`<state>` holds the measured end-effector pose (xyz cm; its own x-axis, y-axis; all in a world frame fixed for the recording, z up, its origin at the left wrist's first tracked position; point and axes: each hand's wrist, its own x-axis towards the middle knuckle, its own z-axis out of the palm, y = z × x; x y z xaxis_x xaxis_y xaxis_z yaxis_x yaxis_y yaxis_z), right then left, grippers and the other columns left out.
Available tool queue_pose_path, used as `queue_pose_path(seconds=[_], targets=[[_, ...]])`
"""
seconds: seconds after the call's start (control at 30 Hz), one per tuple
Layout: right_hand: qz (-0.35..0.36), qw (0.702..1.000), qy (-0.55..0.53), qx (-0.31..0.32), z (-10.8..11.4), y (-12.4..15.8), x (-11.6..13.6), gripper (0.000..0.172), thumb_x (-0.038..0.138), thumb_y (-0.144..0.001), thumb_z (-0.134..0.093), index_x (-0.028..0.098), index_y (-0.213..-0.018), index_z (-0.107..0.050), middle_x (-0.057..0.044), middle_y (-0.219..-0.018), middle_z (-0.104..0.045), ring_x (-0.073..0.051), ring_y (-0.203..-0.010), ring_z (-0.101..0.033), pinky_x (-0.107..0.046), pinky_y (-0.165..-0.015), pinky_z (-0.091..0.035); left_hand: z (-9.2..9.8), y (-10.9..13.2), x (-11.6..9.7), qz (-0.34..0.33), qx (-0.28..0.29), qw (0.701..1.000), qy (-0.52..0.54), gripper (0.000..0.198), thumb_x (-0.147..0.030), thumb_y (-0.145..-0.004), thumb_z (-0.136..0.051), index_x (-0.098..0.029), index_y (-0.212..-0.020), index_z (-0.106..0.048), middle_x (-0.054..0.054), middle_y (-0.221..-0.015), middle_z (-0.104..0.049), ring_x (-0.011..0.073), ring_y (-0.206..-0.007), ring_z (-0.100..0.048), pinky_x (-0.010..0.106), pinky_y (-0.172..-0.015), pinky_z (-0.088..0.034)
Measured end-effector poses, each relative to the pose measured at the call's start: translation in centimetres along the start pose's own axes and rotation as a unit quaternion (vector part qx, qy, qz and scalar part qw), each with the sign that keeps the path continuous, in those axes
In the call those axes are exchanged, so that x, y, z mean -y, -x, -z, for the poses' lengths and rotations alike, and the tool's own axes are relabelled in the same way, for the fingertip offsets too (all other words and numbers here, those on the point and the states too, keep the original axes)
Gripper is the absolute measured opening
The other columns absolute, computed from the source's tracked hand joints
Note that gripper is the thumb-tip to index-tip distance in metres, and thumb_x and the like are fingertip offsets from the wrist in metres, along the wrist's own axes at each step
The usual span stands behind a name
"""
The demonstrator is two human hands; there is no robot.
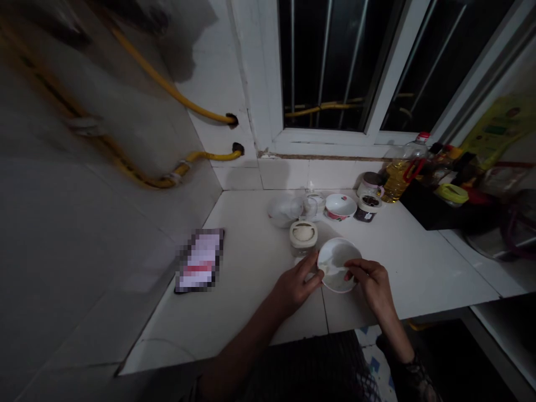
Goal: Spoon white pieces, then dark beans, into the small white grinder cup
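A white bowl [350, 246] stands on the tiled counter in front of me. My left hand [293, 285] steadies it at the left rim, thumb and fingers closed against its side. In my right hand [372, 280] is a small white spoon [334, 270], pinched by the handle, with its head inside the bowl. What lies in the bowl is pale and hard to make out. Just beyond my left fingers stands a clear jar [303, 234] with a white lid rim; pale contents show at its top.
Behind the jar are a clear bowl [283, 212] and a white flowered bowl [340, 205]. To their right come a dark-filled spice jar [367, 209], an oil bottle [395, 180] and a black box [425, 209]. A blurred flat object [200, 259] lies left, near the wall.
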<state>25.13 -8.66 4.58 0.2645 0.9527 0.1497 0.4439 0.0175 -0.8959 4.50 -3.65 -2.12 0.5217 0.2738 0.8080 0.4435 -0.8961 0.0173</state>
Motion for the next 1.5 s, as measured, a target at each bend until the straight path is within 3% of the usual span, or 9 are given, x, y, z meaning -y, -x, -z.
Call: queue_pose_path(seconds=[0.13, 0.33, 0.77, 1.1, 1.23, 1.33, 1.43, 1.5], targets=[[-0.042, 0.993, -0.113, -0.017, -0.5, -0.2, 0.1, 0.02, 0.034, -0.067, -0.061, 0.019, -0.07, -0.074, -0.002, -0.053, -0.067, -0.019, -0.056, -0.056, -0.032, -0.062, -0.046, -0.1, 0.0, 0.0, 0.0, -0.004, 1.0, -0.005, 0.029, -0.024, -0.09, -0.064, -0.016, -0.117, -0.056, 0.02, -0.147, -0.045, 0.0306, -0.129, -0.053, 0.039, -0.091, -0.06], [-0.074, 0.976, -0.205, -0.024, 0.0, 0.0, 0.4, 0.018, 0.033, -0.065, -0.067, 0.018, -0.07, -0.076, -0.004, -0.054, -0.068, -0.018, -0.054, -0.056, -0.032, -0.06, -0.047, 0.0, -0.3, 0.0, 0.002, -0.012, 1.0, -0.013, 0.017, -0.027, -0.094, -0.057, -0.015, -0.106, -0.057, 0.019, -0.144, -0.048, 0.0265, -0.124, -0.058, 0.033, -0.09, -0.06], [-0.09, 0.957, -0.268, -0.071, 0.7, -0.2, -0.4, 0.016, 0.031, -0.063, -0.072, 0.017, -0.07, -0.077, -0.004, -0.054, -0.068, -0.017, -0.053, -0.056, -0.031, -0.057, -0.047, 0.0, -0.6, -0.1, 0.059, 0.012, 0.998, -0.009, 0.024, -0.038, -0.093, -0.057, -0.016, -0.101, -0.062, 0.017, -0.131, -0.06, 0.0245, -0.114, -0.065, 0.031, -0.084, -0.062], [-0.062, 0.954, -0.277, -0.095, 0.6, -2.2, 1.0, 0.016, 0.029, -0.06, -0.071, 0.016, -0.067, -0.075, -0.003, -0.053, -0.067, -0.015, -0.052, -0.054, -0.03, -0.056, -0.043, -0.1, -0.6, 0.1, 0.101, 0.02, 0.994, 0.039, 0.028, -0.041, -0.092, -0.057, -0.017, -0.102, -0.064, 0.017, -0.125, -0.063, 0.0224, -0.104, -0.069, 0.033, -0.082, -0.062], [-0.018, 0.956, -0.277, -0.094, -0.3, -4.2, 2.4, 0.014, 0.029, -0.063, -0.071, 0.017, -0.069, -0.074, -0.002, -0.056, -0.067, -0.015, -0.055, -0.055, -0.03, -0.061, -0.044, -0.1, -0.6, 0.0, 0.111, 0.018, 0.993, 0.043, 0.028, -0.042, -0.093, -0.055, -0.017, -0.101, -0.064, 0.016, -0.125, -0.062, 0.0216, -0.103, -0.069, 0.032, -0.082, -0.062], [0.038, 0.972, -0.216, -0.084, -1.4, -5.3, 3.2, 0.016, 0.032, -0.071, -0.066, 0.018, -0.076, -0.074, -0.001, -0.057, -0.067, -0.017, -0.057, -0.057, -0.032, -0.064, -0.045, 0.0, -1.0, -0.2, 0.112, 0.015, 0.993, 0.044, 0.028, -0.043, -0.094, -0.054, -0.016, -0.098, -0.064, 0.016, -0.124, -0.063, 0.0212, -0.103, -0.069, 0.031, -0.081, -0.062], [0.166, 0.979, -0.055, -0.102, -2.6, -5.7, 3.4, 0.018, 0.031, -0.082, -0.059, 0.021, -0.083, -0.073, -0.002, -0.064, -0.071, -0.02, -0.067, -0.062, -0.039, -0.077, -0.045, 0.3, -1.4, -0.3, 0.117, 0.023, 0.992, 0.041, 0.027, -0.042, -0.092, -0.056, -0.017, -0.097, -0.064, 0.015, -0.123, -0.063, 0.0216, -0.104, -0.069, 0.031, -0.081, -0.062], [0.284, 0.951, 0.069, -0.101, -3.2, -5.6, 3.3, 0.019, 0.024, -0.087, -0.054, 0.021, -0.088, -0.073, -0.002, -0.07, -0.073, -0.02, -0.072, -0.063, -0.042, -0.087, -0.04, 0.5, -1.7, -0.4, 0.119, 0.024, 0.992, 0.043, 0.026, -0.041, -0.092, -0.057, -0.017, -0.097, -0.063, 0.015, -0.124, -0.063, 0.0216, -0.106, -0.068, 0.031, -0.082, -0.061]])
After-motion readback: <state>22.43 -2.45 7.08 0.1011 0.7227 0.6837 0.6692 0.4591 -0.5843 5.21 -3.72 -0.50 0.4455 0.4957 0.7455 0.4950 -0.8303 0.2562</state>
